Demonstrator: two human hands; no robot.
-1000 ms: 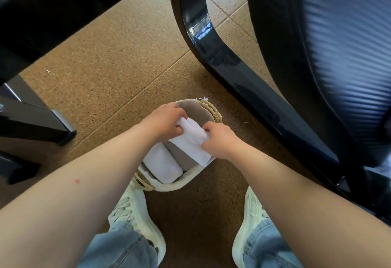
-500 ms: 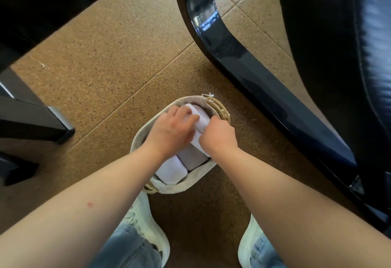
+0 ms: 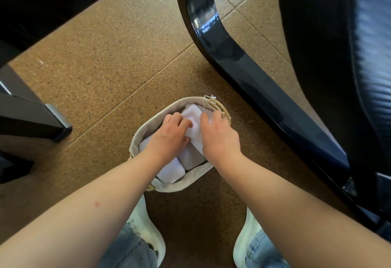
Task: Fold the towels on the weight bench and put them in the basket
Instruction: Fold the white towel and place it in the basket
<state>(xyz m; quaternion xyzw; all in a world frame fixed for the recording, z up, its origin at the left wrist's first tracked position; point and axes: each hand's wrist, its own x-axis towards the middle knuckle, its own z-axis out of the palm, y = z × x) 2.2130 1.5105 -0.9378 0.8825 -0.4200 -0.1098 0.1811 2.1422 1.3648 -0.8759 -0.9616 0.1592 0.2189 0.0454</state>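
A small woven basket [image 3: 148,129] with a pale cloth liner stands on the cork floor between my feet. Both my hands are inside it. My left hand [image 3: 169,138] and my right hand [image 3: 220,138] press a folded white towel [image 3: 193,119] down at the basket's far end, fingers lying on it from either side. Two more folded towels lie nearer me: a white one [image 3: 172,171] and a greyish one [image 3: 191,158]. The weight bench's black pad [image 3: 349,56] rises on the right.
The bench's glossy dark frame [image 3: 232,62] curves down just right of the basket. Black equipment feet [image 3: 42,119] sit at the left on the floor. My white shoes [image 3: 148,229] stand just below the basket.
The white towel went from above the basket's rim down into its far end. Both hands followed it in and now lie flatter on it.
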